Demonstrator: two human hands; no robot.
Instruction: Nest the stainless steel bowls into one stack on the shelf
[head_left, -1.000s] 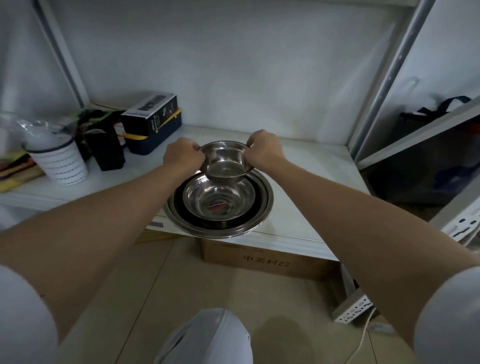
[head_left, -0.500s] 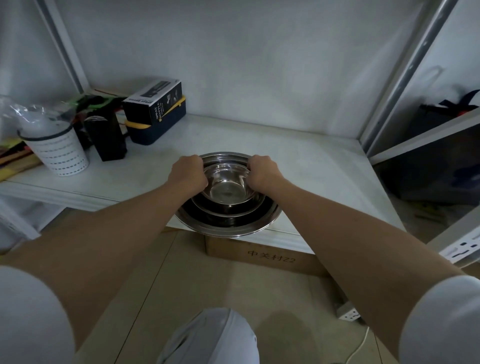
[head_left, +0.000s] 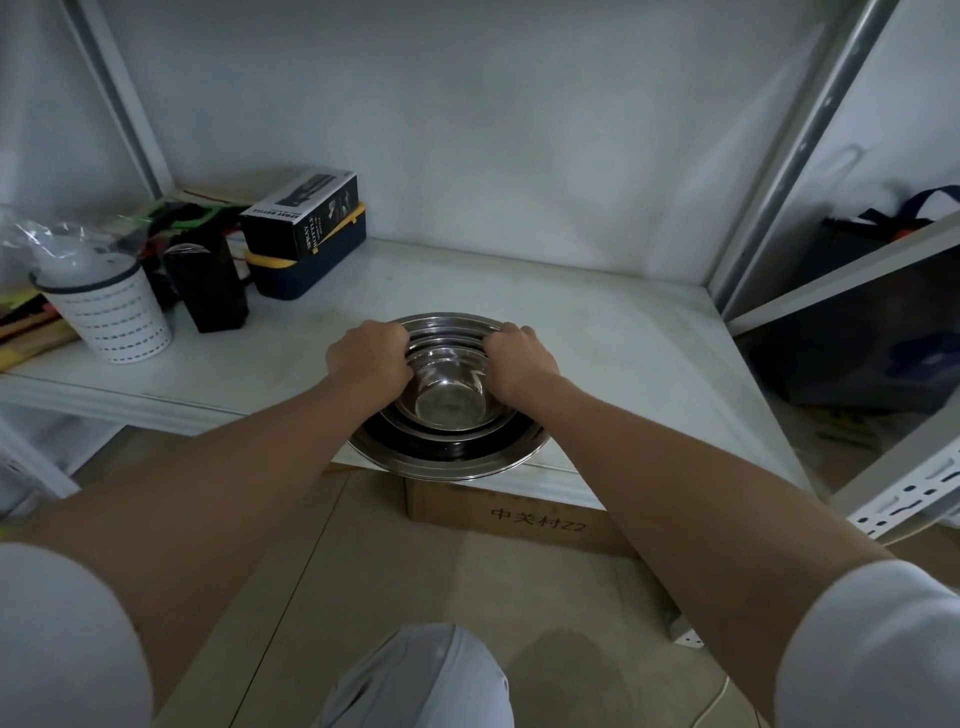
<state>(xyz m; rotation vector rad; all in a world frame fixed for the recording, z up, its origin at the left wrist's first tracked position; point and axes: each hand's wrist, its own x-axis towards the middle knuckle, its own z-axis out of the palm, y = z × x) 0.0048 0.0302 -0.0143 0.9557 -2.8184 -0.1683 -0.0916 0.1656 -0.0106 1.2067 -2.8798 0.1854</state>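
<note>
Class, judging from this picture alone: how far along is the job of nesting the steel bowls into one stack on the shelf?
Done: the bowls sit nested in one stack near the shelf front edge. In hand: the left hand and right hand grip the rims of the small top bowl. Left: let go; the largest bowl overhangs the edge.

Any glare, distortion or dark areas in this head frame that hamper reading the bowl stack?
Head view: dim, flat light; soft highlights inside the smallest bowl, no blown-out glare; the largest bowl shows a dark band. Wide-angle bending curves the shelf posts. Both hands hide the rims' sides.
</note>
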